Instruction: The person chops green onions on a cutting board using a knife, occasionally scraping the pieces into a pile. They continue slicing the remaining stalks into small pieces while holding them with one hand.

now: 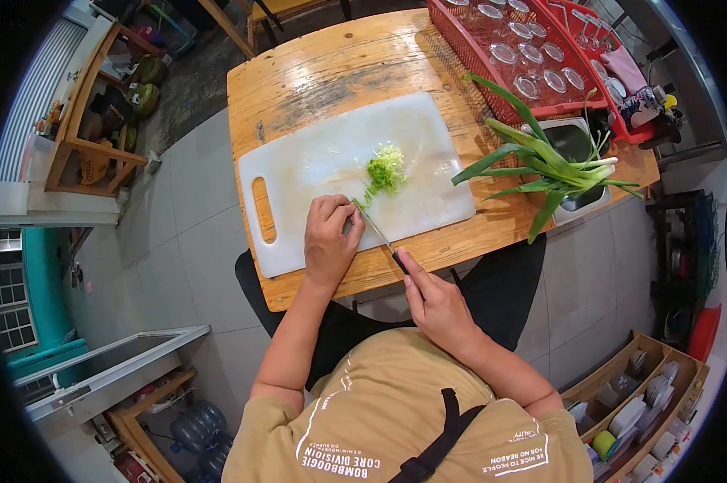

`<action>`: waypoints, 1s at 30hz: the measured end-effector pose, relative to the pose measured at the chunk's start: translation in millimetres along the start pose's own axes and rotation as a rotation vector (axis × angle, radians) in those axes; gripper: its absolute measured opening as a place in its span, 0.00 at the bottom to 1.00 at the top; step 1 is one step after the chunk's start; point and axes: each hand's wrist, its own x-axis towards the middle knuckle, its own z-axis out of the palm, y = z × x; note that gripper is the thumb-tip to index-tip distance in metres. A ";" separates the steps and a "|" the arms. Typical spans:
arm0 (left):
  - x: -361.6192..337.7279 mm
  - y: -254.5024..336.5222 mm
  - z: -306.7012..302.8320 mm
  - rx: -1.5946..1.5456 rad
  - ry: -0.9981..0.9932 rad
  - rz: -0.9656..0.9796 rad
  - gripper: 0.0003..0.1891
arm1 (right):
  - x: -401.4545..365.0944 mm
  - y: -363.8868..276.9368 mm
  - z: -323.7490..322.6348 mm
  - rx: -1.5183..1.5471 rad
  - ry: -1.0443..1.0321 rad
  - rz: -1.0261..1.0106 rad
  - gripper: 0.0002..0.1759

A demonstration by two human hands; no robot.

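Observation:
A white cutting board (303,177) with a handle slot lies on the wooden table. Chopped green onion (388,171) forms a small pile right of its middle. At the board's near side, my left hand (330,233) has its fingers curled and pinched on a short green onion piece (358,203), mostly hidden by the fingertips. My right hand (437,304) grips the black handle of a knife (377,229). Its blade tip is right beside my left fingertips, at the green onion. A few thin cut slices lie between the blade and the pile.
Long whole green onions (557,165) lie across a metal pan (573,131) at the table's right end. Behind them stands a red plastic crate (468,60) of upturned glasses. The wooden table (323,60) has a rounded far edge. Shelves with containers (633,402) stand at lower right.

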 end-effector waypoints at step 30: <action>-9.5 13.4 -16.0 0.213 -0.161 0.044 0.11 | 0.5 16.3 20.2 -0.311 0.029 -0.108 0.41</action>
